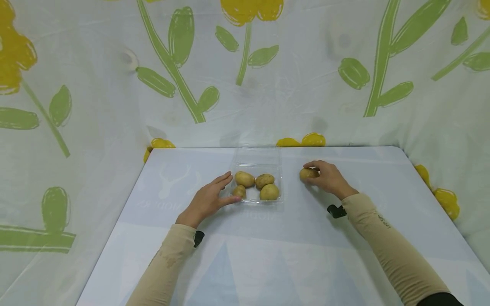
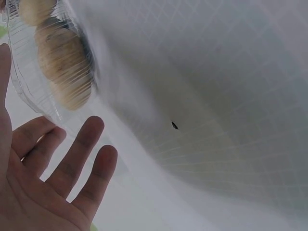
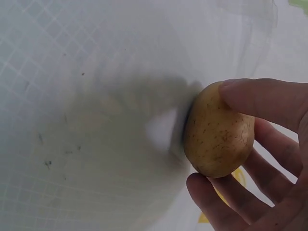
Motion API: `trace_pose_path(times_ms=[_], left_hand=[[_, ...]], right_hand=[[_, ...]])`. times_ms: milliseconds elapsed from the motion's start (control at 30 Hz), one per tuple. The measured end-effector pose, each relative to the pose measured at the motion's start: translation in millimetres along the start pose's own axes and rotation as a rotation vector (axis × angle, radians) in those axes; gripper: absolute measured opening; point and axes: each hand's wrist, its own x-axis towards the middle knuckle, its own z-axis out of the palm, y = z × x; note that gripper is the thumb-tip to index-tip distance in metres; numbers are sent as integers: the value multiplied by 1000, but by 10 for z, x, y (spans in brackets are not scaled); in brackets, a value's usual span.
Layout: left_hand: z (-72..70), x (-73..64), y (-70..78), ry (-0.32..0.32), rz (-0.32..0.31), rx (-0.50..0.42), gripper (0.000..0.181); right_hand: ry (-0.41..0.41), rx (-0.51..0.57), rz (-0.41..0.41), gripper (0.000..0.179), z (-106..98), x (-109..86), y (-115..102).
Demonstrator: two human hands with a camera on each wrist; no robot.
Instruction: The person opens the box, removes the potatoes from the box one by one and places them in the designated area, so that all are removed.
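clear plastic box (image 1: 252, 194), l hand (image 1: 208, 199) beside it w/ fingers spread; r hand (image 1: 328, 177) grips potato (image 3: 219, 134).

A white sheet (image 1: 306, 106) printed with yellow flowers (image 1: 237, 10) and green leafy stems (image 1: 168, 59) hangs behind and beside a pale tabletop (image 1: 298, 238) bearing light-blue triangles (image 1: 218, 284) and a faint antlered-head motif (image 1: 166, 187)

On the table (image 1: 245, 259), near its far edge: box (image 1: 252, 194), with lid (image 1: 257, 156) behind and four potatoes (image 1: 245, 179) inside, two at the back and two in front, one of each pair to the left and one to the right. At the left edge of the box: left hand (image 1: 208, 197); to the right, apart from it: fifth potato (image 1: 305, 174), in right hand (image 1: 327, 176). Behind the table: curtain (image 1: 298, 97).
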Motion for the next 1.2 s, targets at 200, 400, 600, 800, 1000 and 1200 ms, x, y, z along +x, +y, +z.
trace_pose_path(times_ms=[200,400,600,800,1000,1200], left_hand=[[1,3,-3,-6,-4,0,89],[-5,0,-5,-9,-6,-4,89],[-11,-1,2,-2,-2,-1,90],[-3,0,-2,5,6,1,89],[-5,-13,2,1,-2,-8,88],[0,-11,-7,2,6,-1,89]], right_hand=[[-20,12,-11,45,6,-7,-20],[-25,9,-7,46,-2,-9,-32],[-29,15,-12,46,-8,-17,-41],[-19,23,-32,47,-27,-23,-35],[-5,19,-39,48,-53,-18,-28],[3,18,-44,48,-78,-22,-44]])
